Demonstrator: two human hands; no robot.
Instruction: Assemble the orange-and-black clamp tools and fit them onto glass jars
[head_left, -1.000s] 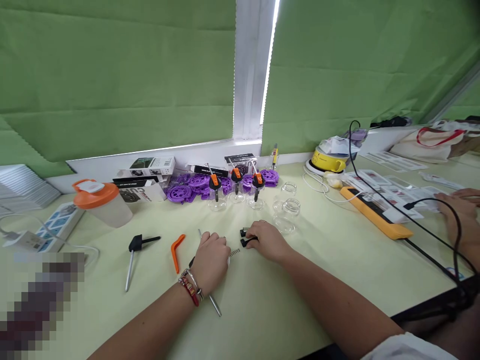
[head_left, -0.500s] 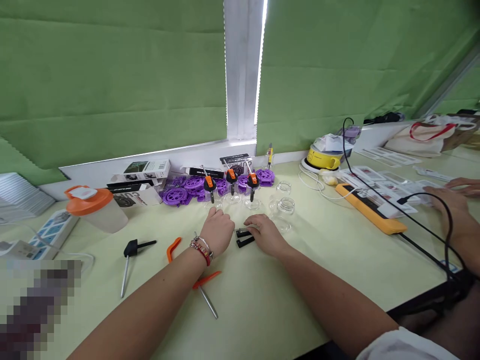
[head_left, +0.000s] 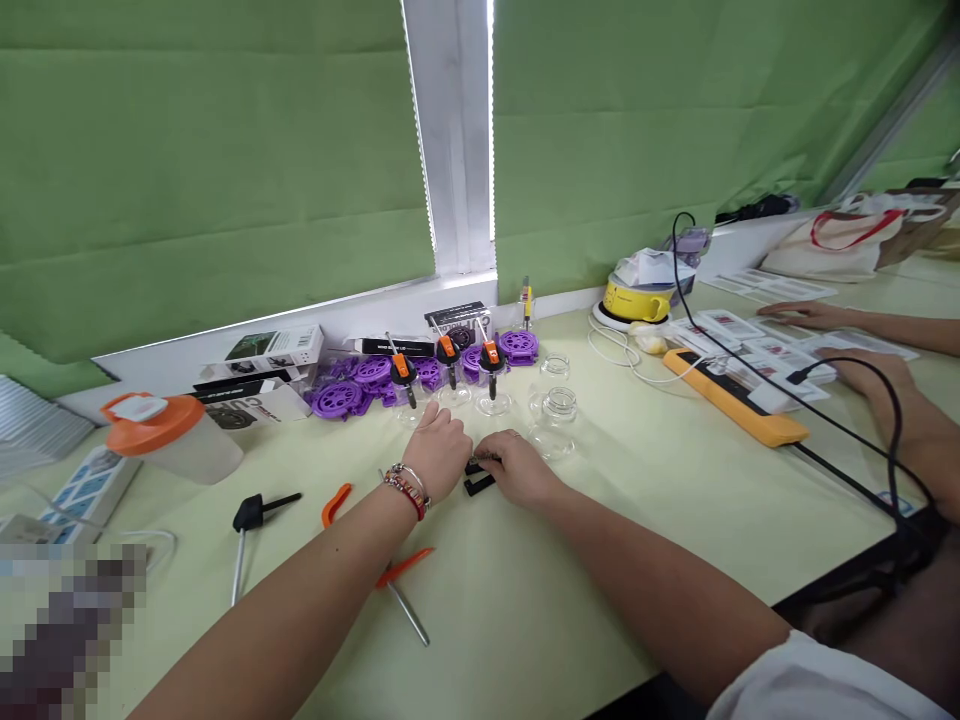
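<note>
My left hand (head_left: 437, 448) is closed above the table, its fingertips turned down toward my right hand; what they hold is hidden. My right hand (head_left: 521, 470) pinches a small black part with a metal spring (head_left: 484, 460), right beside the left fingertips. Just below the fingers lies a black angular piece (head_left: 478, 486) on the table. Left of my left wrist is a curved orange lever (head_left: 336, 505). Under my left forearm, an orange piece (head_left: 407, 566) with a metal rod lies on the table. Farther left rests a black piece (head_left: 249, 512) with a metal rod.
Three orange-and-black clamps (head_left: 448, 350) stand in glass jars, before purple reels (head_left: 341, 398). More glass jars (head_left: 559, 405) stand to the right. An orange-lidded shaker (head_left: 172, 435), a yellow pot (head_left: 636, 300) and an orange power strip (head_left: 739, 400) surround the area. Another person's hands (head_left: 862, 375) are at right.
My hands have come closer together, covering more of the spring and black part. The view has shifted slightly. The other person's far hand has reached across the papers.
</note>
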